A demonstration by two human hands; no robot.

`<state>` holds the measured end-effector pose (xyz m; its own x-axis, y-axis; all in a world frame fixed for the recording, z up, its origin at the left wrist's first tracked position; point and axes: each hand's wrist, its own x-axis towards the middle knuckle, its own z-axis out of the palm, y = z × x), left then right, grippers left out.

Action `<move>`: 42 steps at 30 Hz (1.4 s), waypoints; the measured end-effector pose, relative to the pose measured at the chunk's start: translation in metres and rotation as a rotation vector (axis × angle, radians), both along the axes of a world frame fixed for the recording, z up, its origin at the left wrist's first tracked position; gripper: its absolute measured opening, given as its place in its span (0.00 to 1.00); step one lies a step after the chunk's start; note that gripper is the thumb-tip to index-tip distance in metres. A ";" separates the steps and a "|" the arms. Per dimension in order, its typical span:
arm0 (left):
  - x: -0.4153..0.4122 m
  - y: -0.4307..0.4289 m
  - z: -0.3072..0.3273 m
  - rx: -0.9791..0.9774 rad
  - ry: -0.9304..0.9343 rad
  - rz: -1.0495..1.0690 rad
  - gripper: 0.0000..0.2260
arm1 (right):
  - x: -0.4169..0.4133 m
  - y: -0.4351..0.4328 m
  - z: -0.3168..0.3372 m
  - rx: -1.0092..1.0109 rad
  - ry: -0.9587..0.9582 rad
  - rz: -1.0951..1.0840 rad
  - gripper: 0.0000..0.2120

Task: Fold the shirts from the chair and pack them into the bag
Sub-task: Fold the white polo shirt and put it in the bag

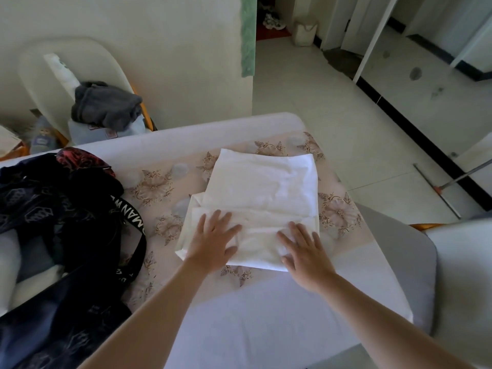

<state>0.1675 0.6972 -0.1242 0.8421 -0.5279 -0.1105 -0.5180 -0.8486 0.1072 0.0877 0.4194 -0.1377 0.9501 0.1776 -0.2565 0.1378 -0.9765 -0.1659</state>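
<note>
- Flattening the white shirt (263, 182) on the floral cloth (157, 187) of a covered surface, about mid-way across it, well apart from the chair and near the bag.
- Pressing on the shirt's near folded edge with the left hand (213, 237), palm down, with fingers straight and fanned apart, curled round nothing.
- Doing likewise with the right hand (303, 251), close beside the left, with fingers equally straight and apart, flat on the fabric.
- Placed so, most likely, to set the crease and stop the layers from springing open before the next fold.
- Already folded into a rough rectangle, with stacked edges showing at the near left. Probably one more fold needed to suit the bag.
- At the left of the same surface, a dark bag (53, 209), slumped, with its lettered strap (130, 217) trailing toward the shirt. Close enough, seemingly, for a short carry.
- On the chair (40, 70) at the back left, a grey garment (106, 105) heaped over something pale blue (80, 131). More to fold, by the look of it.
- Risk ahead: losing the fold by lifting soft cloth from one edge. Better scooped from beneath with both hands.
</note>
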 end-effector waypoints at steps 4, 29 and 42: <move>-0.006 0.009 0.010 0.162 0.210 0.093 0.30 | 0.002 -0.004 0.003 0.003 0.093 -0.013 0.32; 0.126 0.013 0.022 0.207 0.220 0.383 0.24 | 0.260 0.025 0.037 0.322 0.125 -0.563 0.35; 0.141 -0.042 0.072 -0.111 0.352 0.108 0.37 | 0.195 0.008 0.099 0.687 0.106 -0.256 0.16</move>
